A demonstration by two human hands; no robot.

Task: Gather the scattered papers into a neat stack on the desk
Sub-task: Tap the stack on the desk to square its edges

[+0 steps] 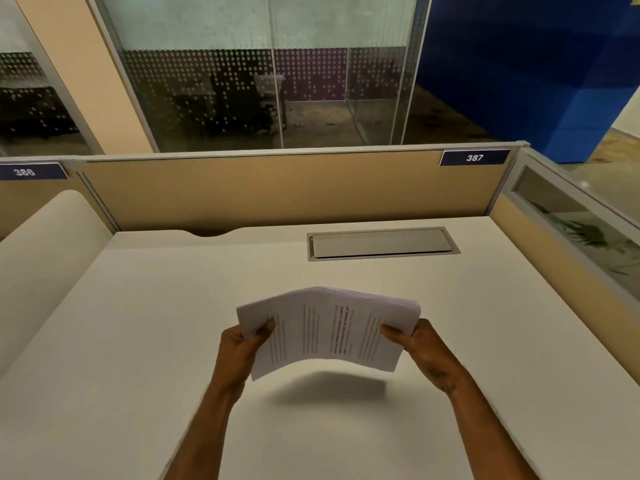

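A stack of printed white papers [329, 329] is held in the air above the white desk [145, 341], bowed upward in the middle, with its shadow on the desk below. My left hand [239, 348] grips the stack's left edge, thumb on top. My right hand [420, 348] grips the right edge the same way. The sheets' far edges are slightly fanned. No loose sheets lie on the desk in this view.
A grey cable-port lid [381, 243] is set into the desk at the back right. Tan partition panels [277, 188] wall the back and right sides, with labels 386 and 387. A curved cutout [207, 233] sits at the desk's back edge.
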